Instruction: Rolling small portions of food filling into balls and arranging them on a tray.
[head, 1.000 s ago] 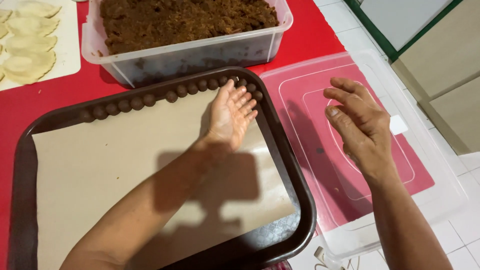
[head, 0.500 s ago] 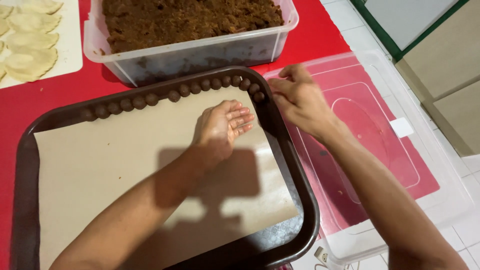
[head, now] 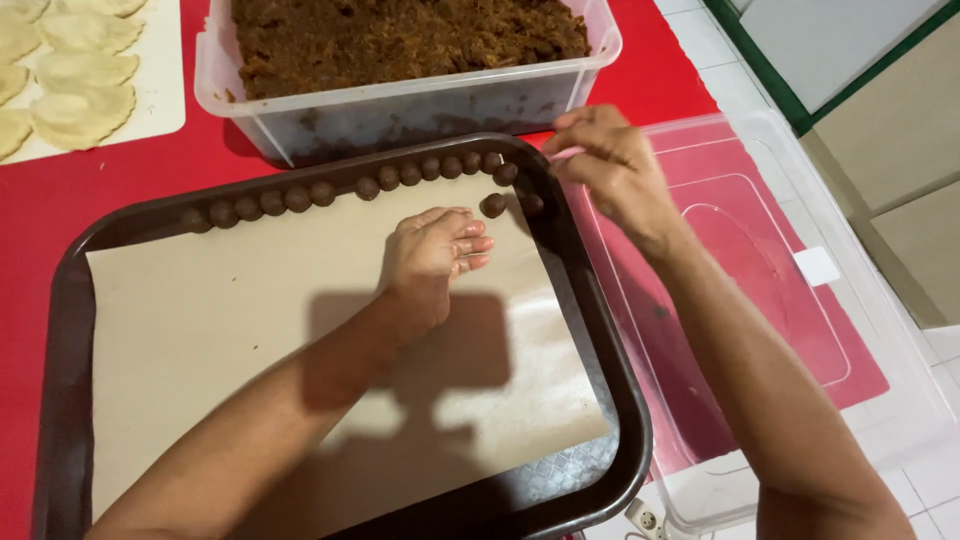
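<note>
- Pastries point(head: 60, 70) lie pale and folded on a white board point(head: 165, 90) at the far left, on the red table point(head: 110, 185)
- A dark tray point(head: 600, 400) takes up the middle, lined with tan paper point(head: 220, 310)
- Small brown balls point(head: 300, 196) run in a row along the tray's far edge, from left of centre to the right corner, touching or nearly touching one another
- Beyond the tray stands a clear tub point(head: 400, 105) filled with brown crumbly mix point(head: 400, 35), its near wall just beside the row
- The left hand point(head: 435, 250) rests over the paper near the middle of the tray, palm turned up and fingers point(head: 470, 245) loosely curled, partly spread, with nothing seen in it
- One ball point(head: 494, 204) sits apart from the row on the paper, just beyond the left fingertips, not touching them
- Another ball point(head: 533, 204) lies close by at the tray's right edge
- The right hand point(head: 615, 165) hovers above the tray's far right corner, fingers bunched together with the tips pinched; whether anything is held between them cannot be told
- To the right a clear lid point(head: 840, 330) lies flat over the red table and the white tiled floor point(head: 930, 490), under the right forearm
- A white plug point(head: 645, 520) shows at the bottom edge, just beside the tray
</note>
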